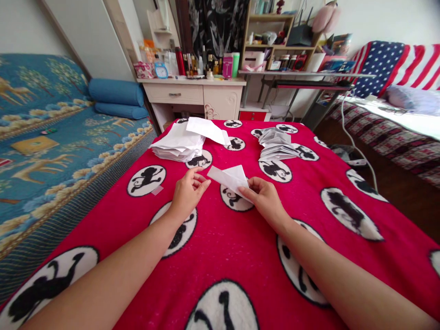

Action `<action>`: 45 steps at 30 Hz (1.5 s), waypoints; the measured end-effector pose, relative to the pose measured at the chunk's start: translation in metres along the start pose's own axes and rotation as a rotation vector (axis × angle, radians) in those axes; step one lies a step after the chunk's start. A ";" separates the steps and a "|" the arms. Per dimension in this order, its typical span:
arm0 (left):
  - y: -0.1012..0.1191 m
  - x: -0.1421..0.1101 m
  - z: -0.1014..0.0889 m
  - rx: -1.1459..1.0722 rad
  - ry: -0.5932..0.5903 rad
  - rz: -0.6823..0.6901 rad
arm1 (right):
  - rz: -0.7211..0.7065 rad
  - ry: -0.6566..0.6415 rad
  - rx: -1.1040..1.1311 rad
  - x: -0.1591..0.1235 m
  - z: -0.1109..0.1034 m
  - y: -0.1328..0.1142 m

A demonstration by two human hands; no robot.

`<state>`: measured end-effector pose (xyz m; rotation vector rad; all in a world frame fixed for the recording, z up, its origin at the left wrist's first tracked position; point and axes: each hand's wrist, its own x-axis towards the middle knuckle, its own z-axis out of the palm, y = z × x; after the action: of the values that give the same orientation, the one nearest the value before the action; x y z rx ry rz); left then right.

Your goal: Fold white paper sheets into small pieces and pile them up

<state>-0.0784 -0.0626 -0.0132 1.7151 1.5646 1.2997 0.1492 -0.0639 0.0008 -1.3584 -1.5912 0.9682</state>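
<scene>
A folded piece of white paper (231, 178) is pinched at its lower right corner by my right hand (263, 195), thumb on top. One strip of it slants across, and a pointed part sticks up behind. My left hand (189, 190) is just left of the paper and apart from it, fingers loosely curled with a gap between thumb and fingertips and nothing held. Beyond my left hand lies a stack of white paper sheets (180, 142), with a loose sheet (208, 130) askew on top. Farther right sits a pile of folded papers (277, 145).
A red blanket (220, 256) with black-and-white monkey patches covers the table. On it, left of my left hand, lies a small pale scrap (157, 190). A white dresser (192, 94) with bottles stands behind. A blue sofa (68, 137) is at the left, a bed (405, 133) at the right.
</scene>
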 end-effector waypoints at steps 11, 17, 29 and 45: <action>0.019 0.001 0.027 -0.138 -0.162 0.041 | -0.027 0.043 -0.118 0.004 0.023 0.005; 0.028 0.014 0.047 -0.456 -0.032 -0.202 | 0.109 0.108 -0.374 0.005 0.030 -0.017; 0.028 0.006 0.052 -0.556 0.126 -0.165 | -0.022 0.228 -0.379 0.002 0.032 -0.010; 0.024 0.005 0.056 -0.591 -0.006 -0.057 | -0.442 0.315 -0.310 -0.001 0.036 -0.015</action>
<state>-0.0184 -0.0493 -0.0159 1.2873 1.0627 1.5291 0.1102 -0.0687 0.0010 -1.2084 -1.7352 0.2367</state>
